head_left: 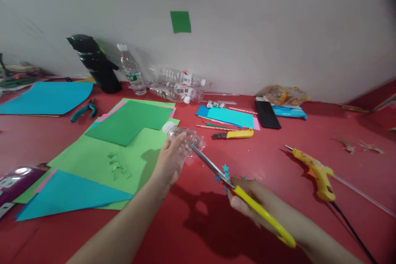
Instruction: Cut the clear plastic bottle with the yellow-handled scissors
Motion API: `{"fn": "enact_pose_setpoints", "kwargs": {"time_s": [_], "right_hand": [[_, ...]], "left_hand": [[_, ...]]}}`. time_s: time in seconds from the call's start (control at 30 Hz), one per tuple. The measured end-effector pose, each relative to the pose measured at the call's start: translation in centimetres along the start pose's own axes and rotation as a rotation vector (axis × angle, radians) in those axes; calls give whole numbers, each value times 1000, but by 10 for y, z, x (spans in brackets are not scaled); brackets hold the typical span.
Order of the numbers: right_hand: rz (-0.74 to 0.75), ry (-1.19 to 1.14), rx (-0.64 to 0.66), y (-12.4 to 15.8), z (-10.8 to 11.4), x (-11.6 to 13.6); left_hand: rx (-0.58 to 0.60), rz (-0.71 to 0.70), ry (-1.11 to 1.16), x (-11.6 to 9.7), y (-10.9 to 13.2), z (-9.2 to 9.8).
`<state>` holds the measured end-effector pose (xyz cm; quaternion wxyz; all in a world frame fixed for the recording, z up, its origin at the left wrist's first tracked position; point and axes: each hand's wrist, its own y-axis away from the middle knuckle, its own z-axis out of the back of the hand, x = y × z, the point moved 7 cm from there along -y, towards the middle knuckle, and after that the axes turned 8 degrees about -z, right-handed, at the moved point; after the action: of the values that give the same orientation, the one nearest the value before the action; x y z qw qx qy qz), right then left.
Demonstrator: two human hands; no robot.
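Observation:
My left hand (pixel 169 160) is wrapped round a clear plastic bottle top (pixel 188 142) with a white cap (pixel 168 128), held above the red table (pixel 278 165). My right hand (pixel 247 202) grips yellow-handled scissors (pixel 235 187). Their blades reach up to the cut edge of the bottle piece. Small blue paper stars (pixel 225 169) lie on the table under the scissors.
Green and blue paper sheets (pixel 102 161) lie at left with green scraps (pixel 119 167). A yellow glue gun (pixel 317 173) lies at right. A yellow utility knife (pixel 235 134), pencils, a black phone (pixel 267 114), pliers (pixel 85 110), several bottles (pixel 176 86) and a black jug (pixel 99 66) line the back.

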<state>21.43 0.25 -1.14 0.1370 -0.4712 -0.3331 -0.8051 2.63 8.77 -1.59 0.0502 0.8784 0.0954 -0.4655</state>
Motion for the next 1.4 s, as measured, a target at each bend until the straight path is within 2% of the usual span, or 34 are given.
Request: {"fn": "enact_pose_setpoints", "kwargs": {"time_s": [0.37, 0.73, 1.07, 1.4], "right_hand": [[16, 44, -5, -1, -1, -3], [-55, 80, 7, 1, -3, -4], [-34, -32, 3, -1, -4, -5], [-24, -100, -64, -6, -4, -7]], "left_hand": [[-17, 19, 14, 2, 0, 2], [-20, 11, -10, 0, -1, 1], [-29, -8, -16, -1, -1, 4], [-20, -27, -9, -1, -3, 5]]}}
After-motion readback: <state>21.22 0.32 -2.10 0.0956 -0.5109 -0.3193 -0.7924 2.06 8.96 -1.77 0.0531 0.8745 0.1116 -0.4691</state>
